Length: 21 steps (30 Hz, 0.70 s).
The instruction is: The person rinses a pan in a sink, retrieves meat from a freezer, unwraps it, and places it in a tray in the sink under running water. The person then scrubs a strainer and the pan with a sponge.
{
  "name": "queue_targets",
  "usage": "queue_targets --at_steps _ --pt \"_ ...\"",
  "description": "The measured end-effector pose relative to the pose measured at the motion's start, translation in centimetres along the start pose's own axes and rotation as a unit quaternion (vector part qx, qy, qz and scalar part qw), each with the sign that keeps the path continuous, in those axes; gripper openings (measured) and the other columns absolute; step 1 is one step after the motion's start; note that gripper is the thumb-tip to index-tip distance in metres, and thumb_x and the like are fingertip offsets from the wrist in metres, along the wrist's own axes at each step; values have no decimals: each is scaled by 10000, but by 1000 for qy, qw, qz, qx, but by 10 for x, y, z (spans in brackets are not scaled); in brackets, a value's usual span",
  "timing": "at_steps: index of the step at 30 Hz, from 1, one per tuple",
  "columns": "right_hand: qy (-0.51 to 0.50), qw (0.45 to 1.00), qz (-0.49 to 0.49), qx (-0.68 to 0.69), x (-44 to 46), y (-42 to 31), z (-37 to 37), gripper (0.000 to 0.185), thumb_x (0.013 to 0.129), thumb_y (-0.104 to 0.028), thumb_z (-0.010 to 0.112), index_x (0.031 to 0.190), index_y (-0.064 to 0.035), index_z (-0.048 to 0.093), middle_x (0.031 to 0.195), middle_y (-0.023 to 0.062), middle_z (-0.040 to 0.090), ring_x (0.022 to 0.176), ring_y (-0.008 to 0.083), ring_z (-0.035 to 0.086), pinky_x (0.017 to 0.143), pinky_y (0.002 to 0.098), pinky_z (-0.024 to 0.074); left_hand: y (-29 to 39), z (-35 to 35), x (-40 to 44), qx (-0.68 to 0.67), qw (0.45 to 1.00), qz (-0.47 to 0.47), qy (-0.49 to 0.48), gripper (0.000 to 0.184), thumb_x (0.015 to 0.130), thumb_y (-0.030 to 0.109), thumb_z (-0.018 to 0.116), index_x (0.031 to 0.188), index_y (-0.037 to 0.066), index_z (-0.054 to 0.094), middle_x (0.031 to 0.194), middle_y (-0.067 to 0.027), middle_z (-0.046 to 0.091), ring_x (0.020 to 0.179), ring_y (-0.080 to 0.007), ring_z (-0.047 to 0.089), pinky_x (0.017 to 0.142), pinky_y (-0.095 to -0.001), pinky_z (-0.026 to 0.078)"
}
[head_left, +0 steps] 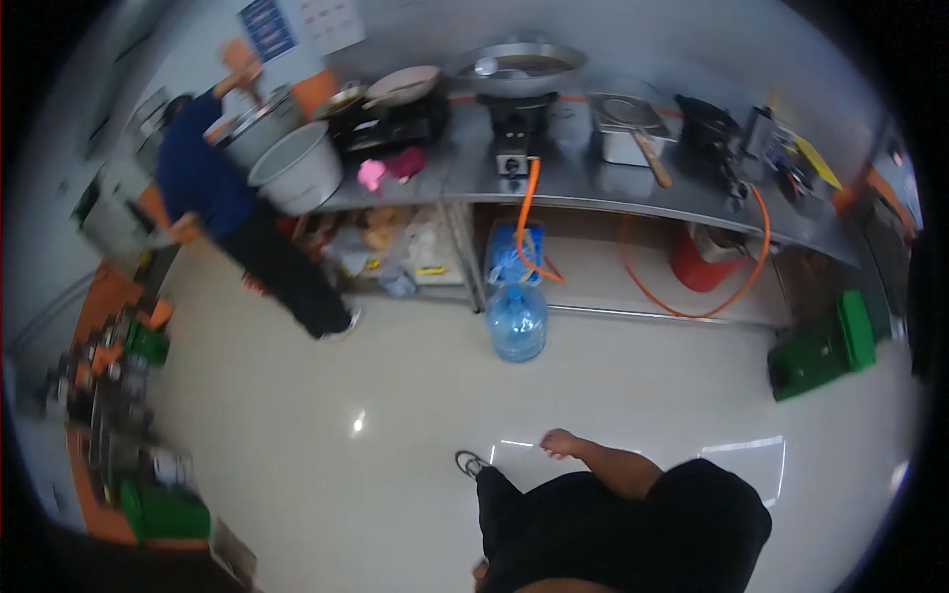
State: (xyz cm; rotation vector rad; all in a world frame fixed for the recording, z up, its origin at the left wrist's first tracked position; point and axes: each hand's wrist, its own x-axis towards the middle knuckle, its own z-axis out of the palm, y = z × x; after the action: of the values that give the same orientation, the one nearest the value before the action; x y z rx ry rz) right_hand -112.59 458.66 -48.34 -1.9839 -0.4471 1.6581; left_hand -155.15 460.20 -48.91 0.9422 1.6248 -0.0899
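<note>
My right hand (560, 444) hangs in front of my dark clothing, above the shiny pale floor. Its fingers are loosely bent and a little apart, with no object visible in them. Part of my left hand (480, 570) shows low down beside my dark trousers, too small and cut off to show its fingers. One of my shoes (473, 463) is on the floor. Ahead of me a large blue water bottle (517, 324) stands upright by the steel counter (465, 183), out of reach of either hand.
At the left a person (213, 178) in dark blue reaches towards a big pot (265, 128). A wide pan (519, 69) sits on a burner, with an orange hose (524, 222) below. Green bins (825, 346) stand right and lower left; a red bucket (704, 259) is under the counter.
</note>
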Motion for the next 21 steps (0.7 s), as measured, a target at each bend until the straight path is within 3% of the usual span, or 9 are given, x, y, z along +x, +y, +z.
queue_targets --at_steps 4,7,8,12,15,16,18,20,21 --pt "5 993 -65 102 46 -168 -1 284 834 -301 566 1038 -104 571 912 33 605 769 145 591 643 310 511 77 -52 65 132 990 32 -33 267 878 299 477 1008 90 580 883 -68 589 819 -192 577 713 -382 482" --pt "38 959 -236 149 91 -280 -27 245 861 -254 544 1050 -98 562 901 21 591 787 125 574 649 291 495 170 -100 122 166 984 47 -48 239 870 298 484 969 106 587 834 -57 588 781 -191 575 691 -388 482" --pt "58 958 -186 209 54 -345 -42 222 873 -229 532 1048 -95 561 901 17 587 797 119 569 658 283 490 203 -116 141 155 986 45 -51 230 868 298 486 955 111 590 817 -54 588 768 -190 575 683 -389 482" --pt "81 887 -319 324 54 -466 -107 164 888 -166 516 1023 -89 568 920 7 586 806 113 571 704 272 484 355 -175 232 29 997 53 -44 199 858 296 495 902 133 599 752 -40 587 716 -188 573 654 -396 483" --pt "114 857 -369 342 69 -528 -172 157 894 -173 517 1007 -78 571 931 17 596 802 116 579 719 275 489 487 -208 325 -167 946 220 -168 180 850 295 502 862 149 607 703 -29 585 678 -186 572 631 -402 483" --pt "96 840 -389 365 83 -549 -193 159 896 -175 520 997 -63 570 934 27 599 802 119 581 724 282 495 565 -180 299 -151 980 125 36 277 872 292 480 1032 82 567 929 -73 600 852 -221 575 737 -399 469" --pt "80 795 -410 439 88 -607 -236 201 885 -192 537 1003 -32 565 885 62 611 773 128 595 689 270 507 668 -154 289 -158 960 232 10 468 873 339 490 1242 55 443 1246 -131 483 1074 -275 508 889 -429 404" --pt "24 752 -449 482 113 -666 -278 254 876 -230 556 1017 -19 551 920 92 604 829 150 588 744 288 497 747 -117 281 -155 960 232 22 305 876 292 506 1115 106 538 1057 -60 585 917 -213 579 731 -357 444" --pt "3 726 -466 506 125 -698 -302 282 872 -249 565 1023 -12 544 937 107 601 856 161 585 772 297 492 766 -105 304 -131 965 226 -5 408 886 317 496 1219 83 468 1151 -113 537 1006 -257 540 828 -408 439"
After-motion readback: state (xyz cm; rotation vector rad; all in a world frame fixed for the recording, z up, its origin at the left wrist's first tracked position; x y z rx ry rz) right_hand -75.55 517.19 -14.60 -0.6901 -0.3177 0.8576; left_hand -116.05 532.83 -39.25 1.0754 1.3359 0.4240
